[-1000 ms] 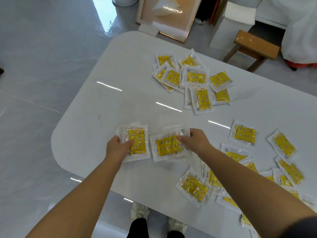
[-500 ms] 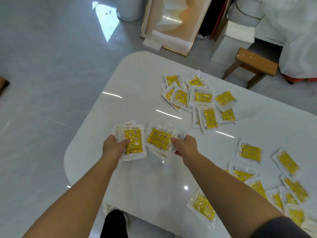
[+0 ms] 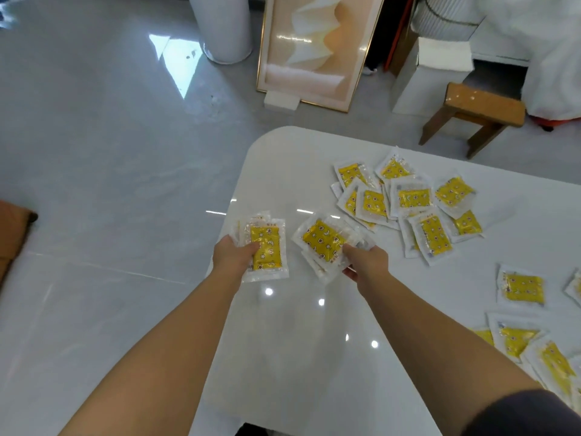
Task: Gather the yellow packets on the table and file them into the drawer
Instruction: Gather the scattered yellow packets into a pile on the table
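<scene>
The left hand (image 3: 234, 256) grips a small stack of yellow packets (image 3: 267, 247) by its near end, thumb on top, at the table's (image 3: 283, 357) left edge. Just beside it, the right hand (image 3: 366, 261) pinches a second stack (image 3: 323, 239), which is tilted and slightly fanned. The hands are apart, each clamped on its own bundle.

More lie in an overlapping heap (image 3: 408, 199) toward the far edge, and loose packets (image 3: 523, 287) lie toward the right edge. The drawer is not in view.

They look thin, light and pliable. Their glossy clear film probably slides sheet on sheet, so a stack needs squaring and a firm pinch across one short end. Single ones likely lift best by the clear sealed margin.
</scene>
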`<state>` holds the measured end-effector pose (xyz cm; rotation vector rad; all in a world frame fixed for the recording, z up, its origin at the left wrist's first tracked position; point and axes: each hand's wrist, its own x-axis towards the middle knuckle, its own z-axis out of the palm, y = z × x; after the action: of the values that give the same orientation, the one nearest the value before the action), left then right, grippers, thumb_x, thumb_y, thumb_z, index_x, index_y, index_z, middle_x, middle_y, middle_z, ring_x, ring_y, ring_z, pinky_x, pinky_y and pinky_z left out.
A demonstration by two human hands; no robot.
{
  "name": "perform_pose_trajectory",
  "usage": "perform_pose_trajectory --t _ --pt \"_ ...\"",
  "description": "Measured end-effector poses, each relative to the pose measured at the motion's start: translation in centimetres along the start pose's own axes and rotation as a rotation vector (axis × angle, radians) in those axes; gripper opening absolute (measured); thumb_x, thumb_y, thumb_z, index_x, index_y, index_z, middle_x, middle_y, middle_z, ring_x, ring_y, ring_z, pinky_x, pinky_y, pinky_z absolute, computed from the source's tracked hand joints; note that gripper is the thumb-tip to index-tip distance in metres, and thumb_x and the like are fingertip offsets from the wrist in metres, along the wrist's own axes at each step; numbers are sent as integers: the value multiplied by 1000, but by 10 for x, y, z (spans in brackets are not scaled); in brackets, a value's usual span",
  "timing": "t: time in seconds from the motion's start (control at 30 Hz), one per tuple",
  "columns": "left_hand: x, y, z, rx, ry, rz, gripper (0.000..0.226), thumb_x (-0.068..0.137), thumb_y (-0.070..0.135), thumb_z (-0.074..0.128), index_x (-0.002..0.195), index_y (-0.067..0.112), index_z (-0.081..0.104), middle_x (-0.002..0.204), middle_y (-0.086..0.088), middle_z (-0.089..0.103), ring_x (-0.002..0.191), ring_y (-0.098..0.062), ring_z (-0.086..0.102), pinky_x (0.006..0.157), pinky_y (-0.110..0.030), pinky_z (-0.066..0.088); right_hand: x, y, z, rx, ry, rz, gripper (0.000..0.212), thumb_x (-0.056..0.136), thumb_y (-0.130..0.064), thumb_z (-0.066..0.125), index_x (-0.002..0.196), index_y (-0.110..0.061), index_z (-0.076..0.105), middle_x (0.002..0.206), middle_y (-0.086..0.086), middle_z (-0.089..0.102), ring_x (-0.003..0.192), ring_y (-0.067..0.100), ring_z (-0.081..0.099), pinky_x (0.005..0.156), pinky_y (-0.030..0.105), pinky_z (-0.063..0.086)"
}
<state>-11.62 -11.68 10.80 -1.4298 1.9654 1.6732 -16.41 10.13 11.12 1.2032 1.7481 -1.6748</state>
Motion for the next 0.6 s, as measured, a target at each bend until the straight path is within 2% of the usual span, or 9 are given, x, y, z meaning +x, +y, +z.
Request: perform_pose_trajectory --t 0.1,0.2,0.37,0.47,0.53,0.6 --pt "28 20 8 -5 -17 24 27 81 10 72 105 9 59 104 -12 64 90 -28 63 73 -33 50 10 -9 19 87 23 5 31 82 0 67 111 -8 58 113 19 63 100 33 64 67 38 56" --pt "64 43 17 34 -47 36 38 80 13 73 114 5 58 110 -11 64 95 -27 63 71 -31 49 20 -20 48 168 76 5 36 82 -1 67 116 -4 56 115 18 61 101 33 64 68 38 57" --pt "122 88 34 112 -148 83 48 79 12 72 121 10 51 114 -9 61 94 -24 61 56 -28 49 40 -42 100 319 201 15 38 82 -3 70 117 -4 56 108 16 59 95 30 63 82 44 57" --pt "149 105 47 167 -218 119 52 78 12 71 125 11 49 116 -9 60 102 -26 61 72 -33 54 55 -50 124 424 234 4 36 83 -4 69 116 -4 57 106 14 61 93 28 64 84 45 57" --pt "163 112 57 202 -276 139 46 82 11 68 123 11 48 115 -8 59 102 -25 59 72 -32 50 65 -52 134 471 263 -26 31 82 -4 69 111 -4 59 103 12 63 93 27 65 85 45 56" --pt "171 115 69 222 -366 141 36 86 10 64 118 12 49 114 -8 59 101 -24 59 78 -33 49 75 -51 138 497 270 -26 24 82 -2 68 104 -6 58 99 12 63 92 27 66 87 44 56"
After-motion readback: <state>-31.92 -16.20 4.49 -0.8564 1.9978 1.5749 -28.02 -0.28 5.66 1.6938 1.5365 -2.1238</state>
